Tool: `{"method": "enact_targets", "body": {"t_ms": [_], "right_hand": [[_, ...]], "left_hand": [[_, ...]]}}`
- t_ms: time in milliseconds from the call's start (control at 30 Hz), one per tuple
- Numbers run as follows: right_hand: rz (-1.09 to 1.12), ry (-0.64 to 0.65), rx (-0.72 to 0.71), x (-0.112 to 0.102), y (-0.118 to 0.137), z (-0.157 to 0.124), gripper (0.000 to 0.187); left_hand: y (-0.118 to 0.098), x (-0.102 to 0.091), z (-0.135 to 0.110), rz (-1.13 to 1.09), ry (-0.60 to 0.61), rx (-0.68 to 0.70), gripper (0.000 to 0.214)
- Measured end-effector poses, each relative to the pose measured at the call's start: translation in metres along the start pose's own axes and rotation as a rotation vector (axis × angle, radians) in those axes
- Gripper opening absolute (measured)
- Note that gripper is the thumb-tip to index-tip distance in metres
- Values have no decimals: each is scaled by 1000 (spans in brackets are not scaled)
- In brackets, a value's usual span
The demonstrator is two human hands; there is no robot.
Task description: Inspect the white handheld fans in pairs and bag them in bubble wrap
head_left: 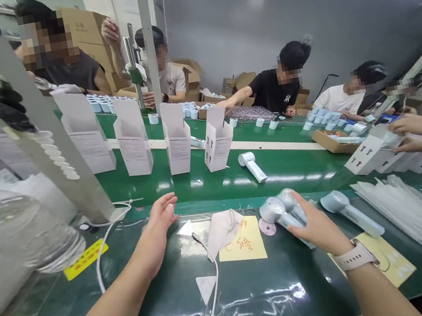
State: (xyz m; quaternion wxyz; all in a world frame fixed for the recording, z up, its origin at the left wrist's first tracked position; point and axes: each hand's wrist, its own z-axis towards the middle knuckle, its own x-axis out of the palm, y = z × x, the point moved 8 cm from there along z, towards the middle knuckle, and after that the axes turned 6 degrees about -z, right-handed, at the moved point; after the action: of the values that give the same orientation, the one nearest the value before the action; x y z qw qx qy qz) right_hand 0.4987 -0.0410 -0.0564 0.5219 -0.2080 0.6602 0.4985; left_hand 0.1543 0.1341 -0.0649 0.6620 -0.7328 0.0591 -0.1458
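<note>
The right hand (314,224) closes around a pair of light blue handheld devices (281,210) just above the counter (252,298), right of the yellow note (247,249). Its thumb and one edge of the fingers show; the other fingertips are hidden, and the devices overlap, so I cannot tell whether both are gripped. The left hand (159,222) is empty, fingers extended and thumb slightly apart; foreshortening blurs the gaps between them. A pale cloth (223,226) covers part of the note's handwriting. Another device (351,214) lies just right of the right hand. The watch (357,256) and wrist hide part of a second yellow note (396,261). At the right edge, a co-worker's hands (408,133) touch a white box (367,152), the forearms cut off by the frame. A clear plastic container (15,230) at left is also cropped.
</note>
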Motion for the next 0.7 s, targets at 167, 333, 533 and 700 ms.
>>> {"method": "enact_targets", "body": {"t_ms": [167, 333, 533, 700], "right_hand": [[-342, -98, 90, -27, -82, -1, 81], [-504, -268, 181, -51, -99, -3, 56], [-526, -409, 159, -42, -49, 15, 46], [-458, -285, -54, 31, 30, 82, 32]], "left_hand": [[-1, 7, -2, 216, 39, 16, 53], [-1, 1, 4, 264, 0, 31, 53], [-5, 2, 0, 339, 2, 57, 52], [1, 5, 0, 407, 46, 63, 51]]}}
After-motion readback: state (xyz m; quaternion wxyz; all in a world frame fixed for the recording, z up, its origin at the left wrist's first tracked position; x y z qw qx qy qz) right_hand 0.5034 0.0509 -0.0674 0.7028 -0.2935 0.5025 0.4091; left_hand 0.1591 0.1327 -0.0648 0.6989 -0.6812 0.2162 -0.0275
